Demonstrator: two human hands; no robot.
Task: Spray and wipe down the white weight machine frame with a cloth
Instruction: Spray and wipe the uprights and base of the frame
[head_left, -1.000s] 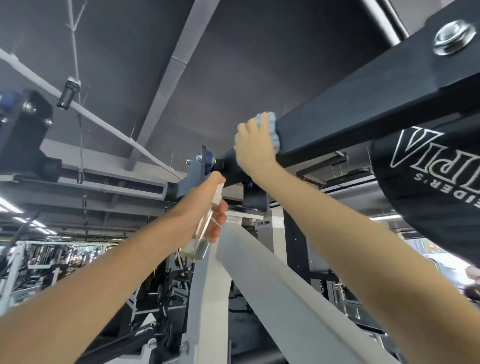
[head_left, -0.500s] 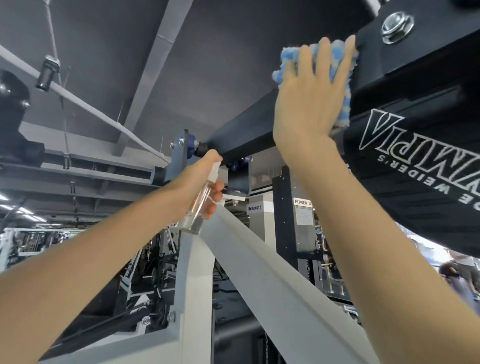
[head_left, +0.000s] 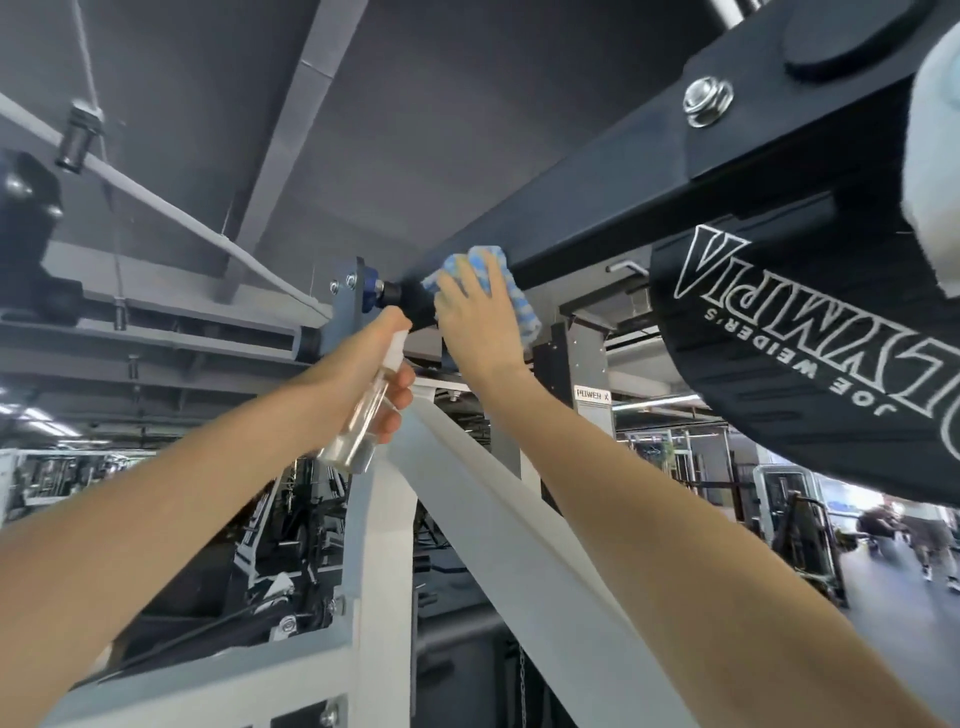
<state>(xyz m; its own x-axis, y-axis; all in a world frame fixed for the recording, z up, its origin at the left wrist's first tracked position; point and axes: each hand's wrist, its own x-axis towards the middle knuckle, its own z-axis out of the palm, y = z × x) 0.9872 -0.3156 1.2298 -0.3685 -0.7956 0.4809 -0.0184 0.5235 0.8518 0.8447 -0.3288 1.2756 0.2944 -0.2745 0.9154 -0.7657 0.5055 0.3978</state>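
Head view looks steeply upward at a black beam (head_left: 597, 218) slanting across the upper right, and everything else is placed around it. The right hand (head_left: 480, 317) is raised to the beam's lower left end, fingers stretched out over a blue-and-white cloth (head_left: 522, 306), pressing it flat against the beam's near face. Only the back of that hand shows. The palm and most of the cloth are hidden behind it, with fluffy edges sticking out above the fingertips and to the right of the knuckles.

Just below and left of the beam's end, the left hand (head_left: 358, 364) is wrapped round a clear spray bottle (head_left: 361, 421), which tilts with its base down-left. Fingers cover most of the bottle's head, so where the nozzle points cannot be told.

The white frame (head_left: 493, 499) lies beneath the beam. One sloping member runs down to the right under the right forearm, with an upright beside it, and both are cut off at the bottom edge.

A grey bracket (head_left: 345, 296) stands at the beam's left end. Under the beam's right part hangs a black plate (head_left: 805, 364) with white lettering, upside down and cropped by the right edge. A bolt (head_left: 707, 101) sits on the beam's upper right. Beyond it, a pale shape (head_left: 935, 156) is too blurred to identify. Far below the beam, at the lower right, people (head_left: 893, 525) appear only as smears.
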